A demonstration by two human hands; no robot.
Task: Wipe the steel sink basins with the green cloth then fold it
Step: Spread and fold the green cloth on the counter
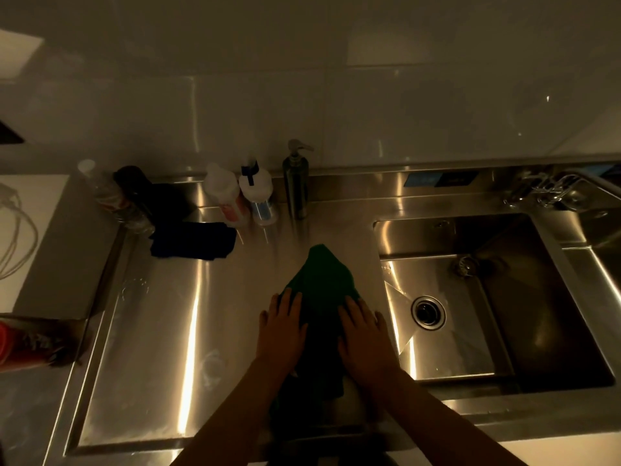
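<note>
The drainboard (174,314) fills the left and middle of my view, with the basin (437,348) to its right. The cloth (322,277) lies on the drainboard, just left of the basin rim. My left hand (282,327) and right hand (363,334) rest flat on its two sides, fingers straight, gripping nothing.

My main worry is the cloth, which looks bunched and narrow rather than spread. If I fold it like this I would likely press the creases in and get a lopsided fold. On slick steel it could also slide under flat palms, towards the basin or off the front edge. The near end is too dark for me to judge.

Its long axis runs from me to the wall, and its rounded tip points at the dispenser (295,183).
</note>
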